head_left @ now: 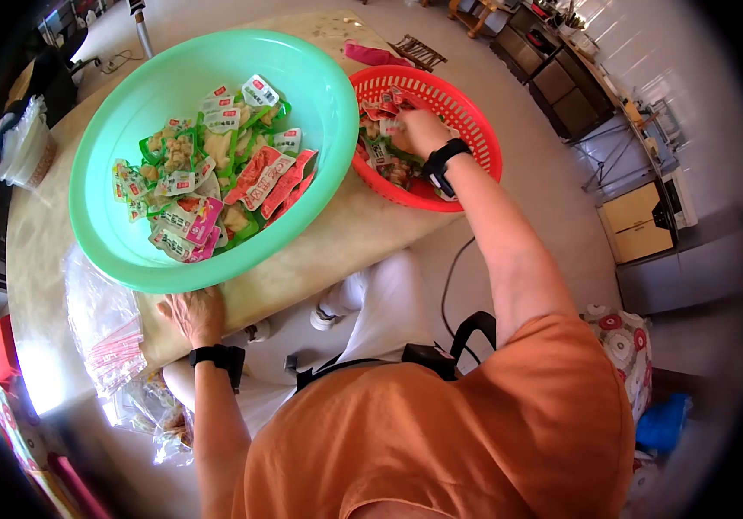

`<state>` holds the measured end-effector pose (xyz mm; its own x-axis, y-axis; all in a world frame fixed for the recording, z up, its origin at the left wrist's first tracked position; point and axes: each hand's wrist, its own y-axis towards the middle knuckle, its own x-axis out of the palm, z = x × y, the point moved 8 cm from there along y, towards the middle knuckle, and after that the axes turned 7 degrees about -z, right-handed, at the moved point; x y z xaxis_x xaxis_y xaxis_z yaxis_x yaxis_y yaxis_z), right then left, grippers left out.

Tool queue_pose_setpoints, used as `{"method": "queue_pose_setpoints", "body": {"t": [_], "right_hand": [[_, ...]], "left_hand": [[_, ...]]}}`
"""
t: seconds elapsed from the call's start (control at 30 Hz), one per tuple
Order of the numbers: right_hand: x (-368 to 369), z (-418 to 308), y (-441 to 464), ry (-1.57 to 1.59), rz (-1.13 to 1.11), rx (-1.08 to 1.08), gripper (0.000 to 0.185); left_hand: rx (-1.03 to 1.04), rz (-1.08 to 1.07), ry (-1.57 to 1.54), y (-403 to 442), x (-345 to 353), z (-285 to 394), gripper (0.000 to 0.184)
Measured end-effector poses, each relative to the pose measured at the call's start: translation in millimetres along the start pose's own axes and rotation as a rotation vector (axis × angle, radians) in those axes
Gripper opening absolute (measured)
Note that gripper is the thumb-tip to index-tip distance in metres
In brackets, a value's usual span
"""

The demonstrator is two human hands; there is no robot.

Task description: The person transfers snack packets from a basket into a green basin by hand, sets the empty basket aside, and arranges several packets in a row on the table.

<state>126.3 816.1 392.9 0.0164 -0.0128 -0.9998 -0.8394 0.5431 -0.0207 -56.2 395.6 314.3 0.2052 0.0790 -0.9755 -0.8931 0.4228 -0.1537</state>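
A big mint-green basin (99, 208) stands on the table, holding several small sealed snack packets (216, 121) in green, white, red and pink. Beside it on the right is a red slotted basket (482, 130) with more such packets (380, 156) inside. My right hand (423, 131) reaches down into this basket, its fingers curled among the packets; what they grip is partly hidden. My left hand (194, 316) lies on the table's near edge, just below the basin's rim, fingers stretched out and holding nothing.
Clear plastic bags (108, 320) lie on the table (302, 268) at the left edge. A plastic tub (32, 147) stands at the far left. A pink cloth-like item (376, 54) lies behind the red basket. A dark cable (449, 277) runs along the floor.
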Motion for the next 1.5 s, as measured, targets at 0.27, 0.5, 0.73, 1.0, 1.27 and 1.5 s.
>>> {"method": "queue_pose_setpoints", "body": {"t": [0.27, 0.5, 0.73, 1.0, 1.27, 1.5], "right_hand": [[-107.5, 25.1, 3.4, 1.13, 0.198, 0.097, 0.018], [-143.2, -79.6, 24.4, 1.728, 0.063, -0.54, 0.023], [-46.8, -3.5, 11.7, 0.766, -0.175, -0.158, 0.028], [27.8, 38.3, -28.8, 0.017, -0.228, 0.148, 0.055], [23.2, 14.1, -35.0, -0.051, -0.38, 0.097, 0.05], [-19.8, 1.3, -25.0, -0.028, -0.25, -0.118, 0.02]], "left_hand": [[0.021, 0.076, 0.034, -2.5, -0.5, 1.2, 0.046], [0.013, 0.061, 0.022, -0.6, 0.7, -0.2, 0.044], [0.019, 0.101, -0.005, 5.3, 9.4, -4.0, 0.036], [0.073, 0.189, 0.009, 8.4, 20.4, -12.7, 0.025], [0.066, 0.19, -0.127, 5.2, 3.9, -9.2, 0.023], [0.028, 0.121, -0.19, 6.5, 6.0, -14.8, 0.031]]}}
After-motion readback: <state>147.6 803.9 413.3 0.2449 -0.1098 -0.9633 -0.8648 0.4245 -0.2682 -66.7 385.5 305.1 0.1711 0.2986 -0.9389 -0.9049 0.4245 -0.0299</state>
